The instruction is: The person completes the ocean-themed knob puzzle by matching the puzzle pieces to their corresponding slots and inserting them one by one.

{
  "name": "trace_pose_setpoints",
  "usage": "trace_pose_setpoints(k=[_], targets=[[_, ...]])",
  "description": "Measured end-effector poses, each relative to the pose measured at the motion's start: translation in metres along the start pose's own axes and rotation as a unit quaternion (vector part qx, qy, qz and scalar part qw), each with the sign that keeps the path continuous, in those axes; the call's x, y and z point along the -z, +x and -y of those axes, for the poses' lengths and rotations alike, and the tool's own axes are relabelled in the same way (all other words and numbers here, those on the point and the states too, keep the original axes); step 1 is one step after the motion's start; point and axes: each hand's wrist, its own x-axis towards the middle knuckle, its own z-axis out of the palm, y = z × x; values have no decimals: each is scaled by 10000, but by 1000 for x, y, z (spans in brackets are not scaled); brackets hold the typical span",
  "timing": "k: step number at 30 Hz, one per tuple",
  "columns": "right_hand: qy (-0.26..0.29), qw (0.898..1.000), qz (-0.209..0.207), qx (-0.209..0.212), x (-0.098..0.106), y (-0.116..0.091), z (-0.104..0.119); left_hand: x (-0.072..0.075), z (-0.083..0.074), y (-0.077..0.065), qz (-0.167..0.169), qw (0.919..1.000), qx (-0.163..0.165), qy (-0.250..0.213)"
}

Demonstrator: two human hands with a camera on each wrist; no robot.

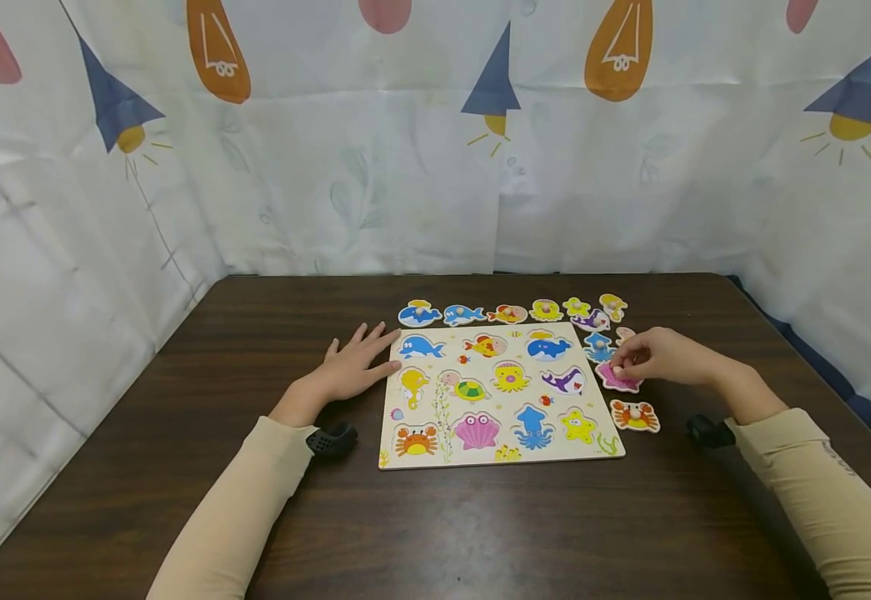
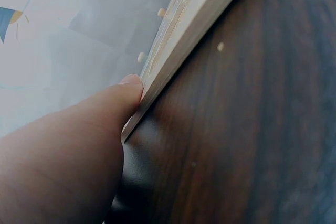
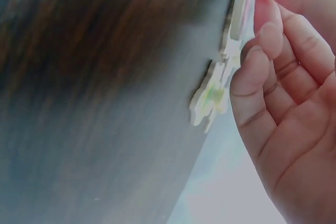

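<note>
A wooden puzzle board (image 1: 511,392) printed with sea animals lies flat on the table. My left hand (image 1: 348,367), its fingers spread, rests at the board's upper left edge; in the left wrist view the thumb (image 2: 131,90) touches that edge. Right of the board, my right hand (image 1: 648,357) pinches a pink shell puzzle piece (image 1: 618,382) from above. Seen from the right wrist, the pink shell piece (image 3: 242,9) is edge-on at the fingertips, and its knob is hidden. Close by are a blue squid piece (image 1: 598,347) and a crab piece (image 1: 635,416).
Along the board's far edge stand several knobbed pieces, among them a whale piece (image 1: 419,315), a red fish piece (image 1: 508,314) and an octopus piece (image 1: 546,310). A seahorse piece (image 1: 613,307) lies at the far right corner. The dark wooden table (image 1: 315,517) ends at a patterned curtain (image 1: 420,167).
</note>
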Motion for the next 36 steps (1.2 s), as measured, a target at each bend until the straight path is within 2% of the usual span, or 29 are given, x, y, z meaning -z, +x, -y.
trace_pose_setpoints(k=[15, 27, 36], targets=[[-383, 9984, -290, 314, 1, 2, 24, 0, 1, 0, -44, 10000, 11, -13], [-463, 9945, -748, 564, -11, 1, 59, -2, 3, 1, -41, 10000, -9, -14], [-391, 9928, -701, 888, -23, 8, 77, -1, 0, 0, -44, 10000, 17, -23]])
